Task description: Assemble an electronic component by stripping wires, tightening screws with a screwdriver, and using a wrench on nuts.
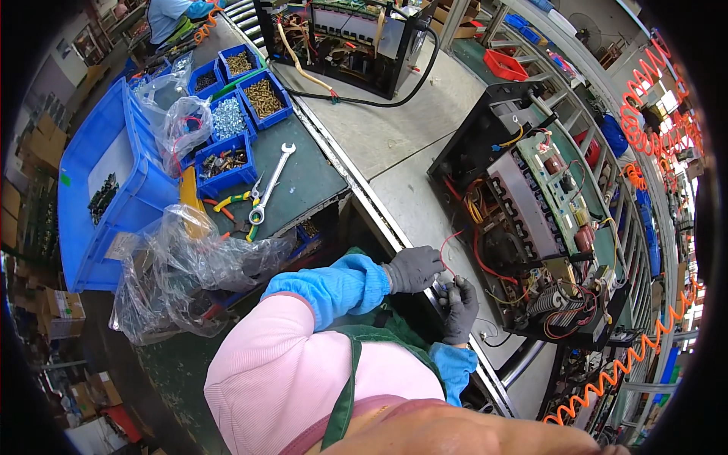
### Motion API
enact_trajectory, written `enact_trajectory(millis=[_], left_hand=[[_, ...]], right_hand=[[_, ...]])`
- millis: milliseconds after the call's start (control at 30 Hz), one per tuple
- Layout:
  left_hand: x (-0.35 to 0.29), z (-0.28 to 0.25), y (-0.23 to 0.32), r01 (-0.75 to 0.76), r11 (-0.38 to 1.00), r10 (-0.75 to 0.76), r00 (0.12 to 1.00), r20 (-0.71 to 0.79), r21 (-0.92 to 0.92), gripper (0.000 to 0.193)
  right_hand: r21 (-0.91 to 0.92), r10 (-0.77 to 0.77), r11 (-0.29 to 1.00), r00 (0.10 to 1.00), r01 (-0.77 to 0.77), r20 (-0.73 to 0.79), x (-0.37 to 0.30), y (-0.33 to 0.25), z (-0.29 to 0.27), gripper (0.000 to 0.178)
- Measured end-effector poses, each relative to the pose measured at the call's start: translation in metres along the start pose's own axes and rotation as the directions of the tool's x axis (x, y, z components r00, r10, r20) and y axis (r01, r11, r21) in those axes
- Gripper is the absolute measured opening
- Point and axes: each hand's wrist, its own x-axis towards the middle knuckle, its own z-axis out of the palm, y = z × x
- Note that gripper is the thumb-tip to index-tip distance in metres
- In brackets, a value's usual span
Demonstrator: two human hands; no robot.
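Observation:
Both my hands wear dark grey gloves with blue sleeve covers and work close together at the edge of the metal-topped bench (425,189). My left hand (414,270) is closed, its fingertips bent toward the right hand; what they hold is too small to name. My right hand (459,311) is closed in a pinch, with a thin red wire (449,241) running to its fingertips. That wire curves past the left fingertips. Just right of my hands stands an opened black machine housing (523,220) with a green circuit board (560,182) and loose wires.
Blue bins of screws (264,97) line the green table at left, beside a combination wrench (273,178) and yellow-green handled pliers (233,200). A large blue crate (114,189) and clear plastic bags (189,265) are nearby. Another opened housing (349,45) stands ahead; orange coiled hoses (629,364) hang right.

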Motion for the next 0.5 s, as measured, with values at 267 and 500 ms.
enact_trajectory(millis=[267,500], left_hand=[[0.0012,-0.0019,0.0011,-0.002,1.0,0.002,1.0,0.017,0.008,0.029],[-0.0007,0.0036,-0.0009,-0.002,1.0,0.001,1.0,0.015,0.024,0.029]], right_hand=[[0.004,0.012,1.0,1.0,-0.012,-0.002,0.0012,0.0022,-0.0023,0.026],[-0.005,-0.017,1.0,1.0,0.017,0.018,-0.0001,0.0026,-0.0017,0.026]])
